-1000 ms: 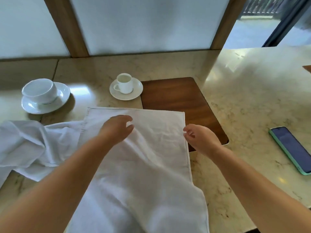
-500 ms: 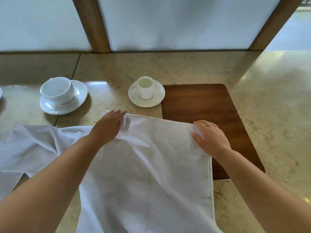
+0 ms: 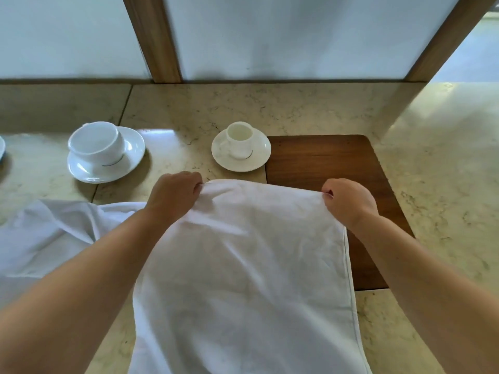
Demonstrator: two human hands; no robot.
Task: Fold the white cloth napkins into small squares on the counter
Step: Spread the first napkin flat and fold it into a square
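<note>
Head view: a marbled beige table (image 3: 324, 109) fills the scene, with frosted panels and wooden posts behind it.
White napkin (image 3: 243, 265): the largest thing on the table, lying between the two forearms and running from the fingers toward the near edge of the picture. Its far edge is raised off the table and bows in a soft curve from one hand to the other. The cloth is plain white with light creases, and a stitched hem runs down its right side. Its right part overlaps the wooden board.
Second white cloth (image 3: 54, 233): crumpled and unfolded, outward of the left hand and partly under the left forearm, touching the napkin's left side.
Wooden board (image 3: 324, 163): dark brown with rounded corners, lying flat beneath and beyond the right hand.
Left hand (image 3: 172, 197): fingers (image 3: 193, 182) curled and pinched on the napkin's far left corner, knuckles up.
Right hand (image 3: 348, 202): fingers (image 3: 328, 191) clenched on the napkin's far right corner, above the board.
Large cup (image 3: 94, 143): white, tilted on its saucer (image 3: 129, 160), beyond and to the outside of the left hand, well apart from the napkin.
Small cup (image 3: 239, 139): white, upright on a saucer (image 3: 259, 157), just beyond the napkin's raised edge, between the two hands and nearer the left; the saucer's rim meets the board's left edge.
</note>
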